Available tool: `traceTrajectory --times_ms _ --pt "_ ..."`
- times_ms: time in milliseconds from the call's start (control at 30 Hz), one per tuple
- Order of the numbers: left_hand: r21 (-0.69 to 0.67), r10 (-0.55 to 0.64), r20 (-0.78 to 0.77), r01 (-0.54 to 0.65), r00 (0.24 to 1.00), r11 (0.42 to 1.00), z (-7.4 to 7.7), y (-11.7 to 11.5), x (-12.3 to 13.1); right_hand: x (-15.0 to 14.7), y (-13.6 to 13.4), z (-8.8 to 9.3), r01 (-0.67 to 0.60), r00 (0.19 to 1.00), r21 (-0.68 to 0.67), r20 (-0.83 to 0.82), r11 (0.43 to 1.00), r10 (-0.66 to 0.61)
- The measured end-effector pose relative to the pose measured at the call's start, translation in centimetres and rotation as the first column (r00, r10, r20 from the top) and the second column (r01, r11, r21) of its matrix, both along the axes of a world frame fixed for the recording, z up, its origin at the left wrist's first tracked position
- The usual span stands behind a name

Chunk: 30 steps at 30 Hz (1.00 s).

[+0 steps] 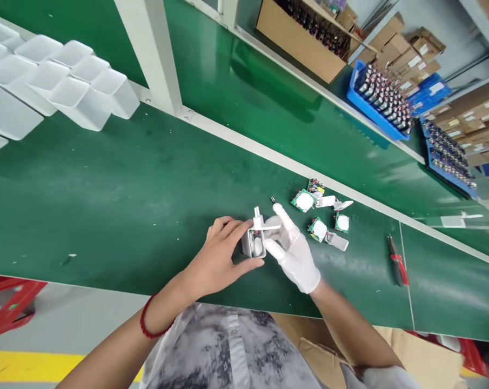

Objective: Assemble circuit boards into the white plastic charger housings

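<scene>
A small white open housing (247,246) with parts inside stands on the green table. My left hand (218,256), bare, grips it, with the thumb at the near end and the fingers at the far end. At the housing's top edge sits a white piece with prongs and a thin strip (258,220). My right hand (293,254), in a white glove, is at the housing's right side with thumb and forefinger apart; whether its curled fingers touch the white strip is hard to see. A small dark connector (273,200) lies just beyond the glove.
Green circuit boards with white discs (317,229) lie to the right, beside red-handled pliers (397,265). White bins (80,102) stand at the far left. Behind the metal rail (244,139) are a cardboard box (299,40) and a blue tray (360,100) of parts.
</scene>
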State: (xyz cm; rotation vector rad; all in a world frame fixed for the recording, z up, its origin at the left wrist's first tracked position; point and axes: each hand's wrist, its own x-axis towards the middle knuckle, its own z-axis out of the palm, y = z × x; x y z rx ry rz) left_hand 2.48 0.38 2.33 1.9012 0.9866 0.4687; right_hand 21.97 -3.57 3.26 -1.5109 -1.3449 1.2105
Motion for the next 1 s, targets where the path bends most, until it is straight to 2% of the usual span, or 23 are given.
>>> traceTrajectory --times_ms 67,100,167,233,333,500,600,700,800,900,1000 --pt "-0.075 0.008 0.047 -0.004 0.999 0.997 0.2 0.5 -0.2 -0.3 -0.4 0.1 -0.041 0.999 -0.071 -0.012 0.997 0.041" --pt "-0.112 0.008 0.056 -0.002 0.998 0.994 0.3 0.8 -0.2 -0.5 -0.6 0.3 -0.082 0.996 -0.097 0.033 0.992 0.086" --pt "-0.168 -0.007 0.055 0.016 0.998 0.986 0.4 1.3 -0.1 -0.9 -0.7 0.9 -0.157 0.964 -0.114 0.199 0.981 0.178" --pt "-0.203 -0.037 0.049 0.046 0.998 0.978 0.6 1.6 0.2 -1.4 -0.6 1.4 -0.196 0.917 -0.087 0.336 0.977 0.214" --pt "-0.231 -0.016 0.043 0.026 0.999 0.973 1.2 1.5 0.4 -1.7 -0.7 1.6 -0.21 0.886 -0.03 0.418 0.977 0.203" --pt "-0.257 0.062 0.1 -0.035 0.993 0.966 1.8 -0.1 -0.3 -2.2 -1.7 0.5 -0.293 0.809 0.099 0.556 0.951 0.191" --pt "-0.389 0.119 0.219 -0.025 0.968 0.921 1.3 -0.9 -1.0 -2.6 -2.3 -0.1 -0.303 0.797 0.133 0.579 0.944 0.175" --pt "-0.544 0.228 0.296 -0.033 0.928 0.838 1.0 -0.9 -1.4 -2.9 -2.4 -0.1 -0.264 0.873 0.137 0.454 0.955 0.176" --pt "-0.612 0.234 0.278 -0.015 0.932 0.79 1.6 -0.2 -1.6 -2.7 -1.9 0.2 -0.315 0.934 0.09 0.206 0.945 0.292" --pt "-0.645 0.159 0.222 0.023 0.962 0.764 2.4 0.5 -1.7 -2.5 -1.3 0.1 -0.335 0.942 0.019 -0.026 0.942 0.336" --pt "-0.622 0.133 0.225 0.037 0.965 0.782 2.5 0.8 -1.6 -2.5 -0.7 -0.5 -0.306 0.94 -0.076 -0.179 0.949 0.289"
